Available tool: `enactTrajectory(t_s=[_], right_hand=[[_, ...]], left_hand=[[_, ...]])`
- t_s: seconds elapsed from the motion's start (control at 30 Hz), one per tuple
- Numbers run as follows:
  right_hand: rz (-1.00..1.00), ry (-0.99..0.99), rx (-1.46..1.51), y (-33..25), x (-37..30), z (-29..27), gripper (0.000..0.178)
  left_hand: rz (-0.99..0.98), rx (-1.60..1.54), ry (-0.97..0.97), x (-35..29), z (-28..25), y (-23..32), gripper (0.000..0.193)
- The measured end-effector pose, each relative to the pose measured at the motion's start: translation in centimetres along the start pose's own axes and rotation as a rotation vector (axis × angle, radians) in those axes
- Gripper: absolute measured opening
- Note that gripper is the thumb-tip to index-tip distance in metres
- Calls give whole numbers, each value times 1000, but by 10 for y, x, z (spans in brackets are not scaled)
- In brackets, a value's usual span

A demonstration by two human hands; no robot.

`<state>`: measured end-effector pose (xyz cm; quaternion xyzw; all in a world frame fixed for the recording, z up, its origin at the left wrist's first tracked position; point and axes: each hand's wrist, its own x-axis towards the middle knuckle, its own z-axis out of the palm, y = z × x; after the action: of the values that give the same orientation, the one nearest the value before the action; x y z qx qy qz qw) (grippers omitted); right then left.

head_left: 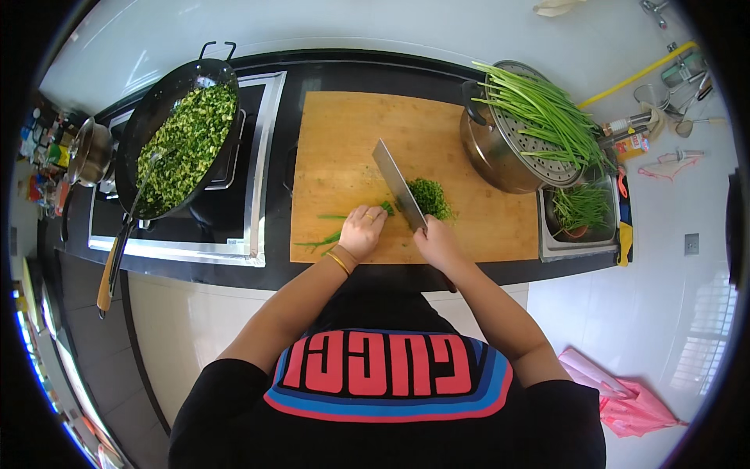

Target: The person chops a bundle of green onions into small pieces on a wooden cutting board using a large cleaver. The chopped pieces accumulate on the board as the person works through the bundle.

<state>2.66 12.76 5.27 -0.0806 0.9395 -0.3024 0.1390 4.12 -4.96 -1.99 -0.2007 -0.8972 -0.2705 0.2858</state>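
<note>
My right hand (pixel 439 245) grips a cleaver (pixel 397 181), its broad blade slanting up and left over the wooden cutting board (pixel 351 133). Just right of the blade lies a small heap of finely chopped greens (pixel 430 198). On the other side, my left hand (pixel 363 230) is closed over a bunch of green chives (pixel 332 238), with the cut ends (pixel 387 208) poking out toward the blade and the long leaves trailing left. The cleaver's handle is mostly hidden in my fist. A gold bracelet circles my left wrist.
A wok (pixel 133 125) of chopped green filling (pixel 187 144) with a spatula stands on the stove at left, beside a small pot (pixel 90 152). At right, long chives (pixel 539 113) lie across a steamer pot (pixel 500 160). A sink (pixel 578 244) holds more greens.
</note>
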Motion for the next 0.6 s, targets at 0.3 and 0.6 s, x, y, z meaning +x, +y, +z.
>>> enactTrajectory(t_s=[0.3, 0.6], right_hand=[[69, -186, -120, -12, -24, -24, 20], [121, -357, -150, -6, -19, -27, 25]], left_hand=[[4, 5, 12, 0, 1, -1, 13], [8, -7, -19, -3, 2, -2, 16]])
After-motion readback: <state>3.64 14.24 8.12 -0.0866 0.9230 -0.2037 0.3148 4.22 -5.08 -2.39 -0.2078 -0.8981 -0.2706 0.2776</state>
